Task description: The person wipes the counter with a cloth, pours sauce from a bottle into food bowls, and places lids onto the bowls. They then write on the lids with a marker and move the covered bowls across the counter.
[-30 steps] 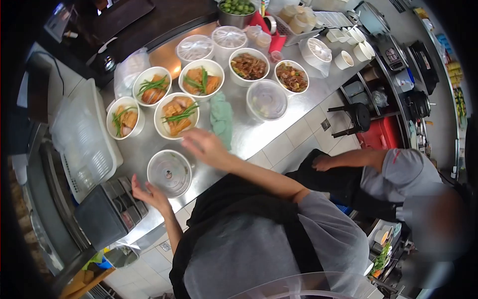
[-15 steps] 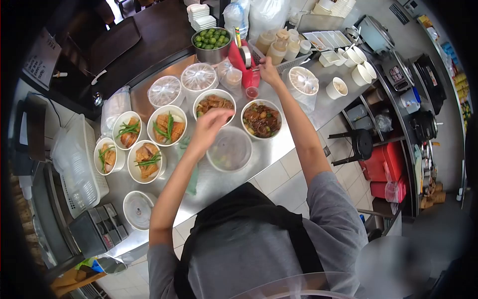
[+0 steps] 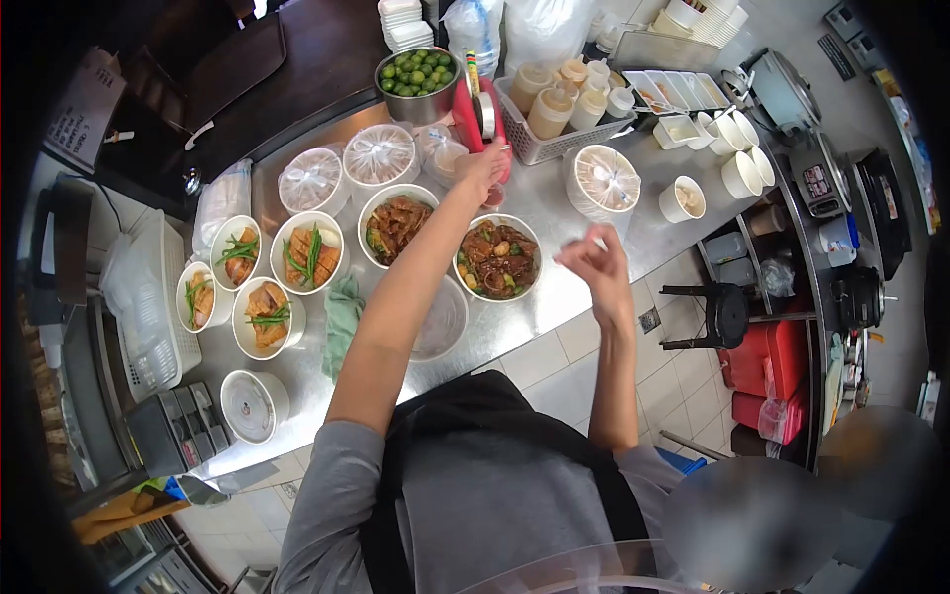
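On the steel counter, past the bowl of braised meat, the left hand seems closed on a small red sauce cup, best lifted level, while the right hand hovers empty, fingers loosely curled.
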{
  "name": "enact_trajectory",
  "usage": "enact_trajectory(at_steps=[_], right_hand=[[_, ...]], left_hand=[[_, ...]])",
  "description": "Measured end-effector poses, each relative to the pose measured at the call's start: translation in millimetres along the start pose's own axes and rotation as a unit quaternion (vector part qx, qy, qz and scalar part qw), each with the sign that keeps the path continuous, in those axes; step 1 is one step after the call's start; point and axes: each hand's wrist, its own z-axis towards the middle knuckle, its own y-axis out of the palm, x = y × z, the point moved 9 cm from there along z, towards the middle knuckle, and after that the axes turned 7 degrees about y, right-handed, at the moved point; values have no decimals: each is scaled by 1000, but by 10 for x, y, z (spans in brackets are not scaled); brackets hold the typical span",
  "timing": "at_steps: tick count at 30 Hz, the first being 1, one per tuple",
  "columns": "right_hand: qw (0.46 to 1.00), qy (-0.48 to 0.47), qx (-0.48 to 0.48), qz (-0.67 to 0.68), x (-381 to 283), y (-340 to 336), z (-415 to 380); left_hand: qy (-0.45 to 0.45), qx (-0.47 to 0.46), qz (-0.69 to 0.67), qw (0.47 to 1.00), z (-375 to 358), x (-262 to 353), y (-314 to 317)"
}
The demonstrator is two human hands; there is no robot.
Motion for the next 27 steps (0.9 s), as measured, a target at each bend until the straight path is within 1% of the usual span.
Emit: enact_trajectory(at_steps=[1, 4, 5, 6, 7, 8, 9, 10, 11, 12, 13, 14, 15, 16, 17, 18, 19, 20, 21, 22, 24, 26, 27], right_hand=[[1000, 9, 9, 4, 39, -68, -102], [999, 33, 27, 7, 133, -138, -262], [999, 39, 26, 6, 150, -98, -246], [999, 47, 18, 6, 195, -24, -221], [999, 32, 25, 11, 231, -36, -217], [999, 18, 34, 17, 273, -65, -204], [999, 18, 27, 6, 302, -66, -212], [999, 15, 27, -6, 307, -69, -250], [999, 33, 8, -17, 355, -14, -311], [998, 48, -4, -28, 396, 25, -381], [997, 63, -10, -39, 418, 72, -443], [996, 69, -43, -45, 419, 232, -510], [993, 75, -76, -50, 401, 427, -598], [989, 80, -110, -55, 375, 648, -698], [974, 80, -203, -58, 336, 1154, -840], [952, 78, -290, -60, 306, 1618, -970], [933, 95, -345, -48, 351, 1973, -1078], [911, 110, -397, -36, 394, 2314, -1195], [893, 101, -436, -44, 452, 2637, -1298], [874, 92, -474, -53, 546, 2956, -1396], [847, 98, -520, -49, 831, 3555, -1564], [844, 102, -524, -47, 1266, 3994, -1624], [840, 110, -526, -76, 1584, 4147, -1621]], left_hand=[[28, 12, 10, 999, -3, 8, 19], [44, 40, 135, 989, 130, -89, -54], [120, 121, 205, 964, 19, 105, -87], [173, 171, 374, 895, 12, 228, -89], [197, 181, 448, 853, -38, 270, -59], [215, 203, 449, 843, -16, 231, -74], [224, 216, 428, 848, 17, 161, -79], [214, 176, 405, 872, -40, 222, -45], [217, 103, 271, 932, -71, 298, 16], [219, 20, 131, 967, -136, 432, 115], [231, -19, 36, 972, -328, 676, 63], [242, -61, -60, 966, -616, 993, -72], [273, -78, -15, 959, -1080, 1408, -298], [274, -67, -20, 959, -1495, 1682, -609], [312, -44, -18, 949, -2187, 2076, -1267], [366, 17, 37, 930, -2582, 2236, -1693], [395, 64, 26, 916, -2913, 2303, -2127], [410, 131, 32, 902, -3204, 2290, -2650], [438, 193, 37, 877, -3567, 2345, -3004], [427, 248, 70, 866, -3803, 2273, -3479], [437, 335, 117, 827, -4251, 2192, -4154], [438, 344, 152, 817, -4393, 1973, -4811], [422, 341, 156, 825, -4379, 1783, -5102]])
